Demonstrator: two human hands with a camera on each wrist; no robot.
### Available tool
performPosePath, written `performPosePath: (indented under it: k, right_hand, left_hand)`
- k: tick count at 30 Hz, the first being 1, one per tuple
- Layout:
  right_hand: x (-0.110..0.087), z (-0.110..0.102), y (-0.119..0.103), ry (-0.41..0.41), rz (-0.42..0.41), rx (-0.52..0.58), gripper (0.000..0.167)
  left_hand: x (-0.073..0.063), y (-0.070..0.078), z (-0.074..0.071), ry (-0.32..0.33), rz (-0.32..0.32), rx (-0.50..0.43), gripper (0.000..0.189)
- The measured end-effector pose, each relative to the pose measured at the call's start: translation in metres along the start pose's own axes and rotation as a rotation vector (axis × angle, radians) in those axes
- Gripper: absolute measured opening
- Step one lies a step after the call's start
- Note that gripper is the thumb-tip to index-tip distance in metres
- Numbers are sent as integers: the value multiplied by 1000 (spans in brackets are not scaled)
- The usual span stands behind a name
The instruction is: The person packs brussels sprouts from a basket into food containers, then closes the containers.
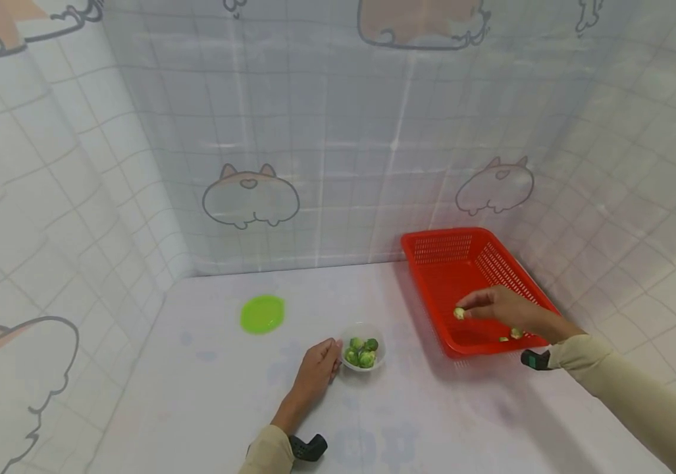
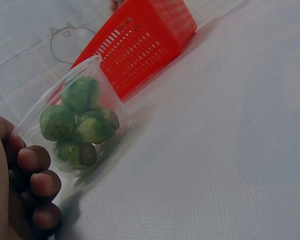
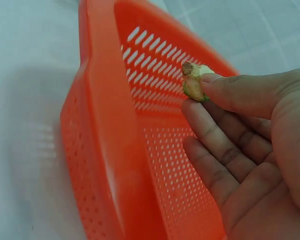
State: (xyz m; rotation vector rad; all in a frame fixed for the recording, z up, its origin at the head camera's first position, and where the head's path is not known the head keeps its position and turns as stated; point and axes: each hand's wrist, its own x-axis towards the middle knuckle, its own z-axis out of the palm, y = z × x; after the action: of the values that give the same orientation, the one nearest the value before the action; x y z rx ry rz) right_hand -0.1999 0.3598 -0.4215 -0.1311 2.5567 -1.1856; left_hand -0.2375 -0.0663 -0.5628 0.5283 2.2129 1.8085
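Observation:
A clear plastic bowl [image 1: 361, 367] with several Brussels sprouts [image 1: 366, 359] in it stands on the table. My left hand [image 1: 317, 363] pinches the bowl's near-left rim, its other fingers curled beside the wall; the left wrist view shows the sprouts [image 2: 93, 125] through the clear side. Over the red basket [image 1: 423, 289], my right hand [image 1: 500, 308] pinches a small Brussels sprout [image 3: 192, 82] between thumb and fingertips, its brown cut stem showing. More small sprouts [image 1: 517, 333] lie on the basket's floor at the near right, partly below the hand.
A bright green round lid [image 1: 262, 314] lies flat on the white table [image 1: 207, 395], left of the bowl. The slotted basket sides rise at the right. Pale curtains [image 1: 338, 131] with cartoon drawings enclose the back and both sides.

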Motion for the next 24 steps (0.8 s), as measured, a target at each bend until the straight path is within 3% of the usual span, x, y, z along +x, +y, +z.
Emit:
performPosePath:
  k: [15,24]
  right_hand:
    - [19,24,-48,-40,-67,74,29]
    - [28,30,-51,-19,-53,94,23]
  left_hand:
    - [1,1,0,-6,3,7,48]
    - [-2,2,1,-7,-15,40,48]
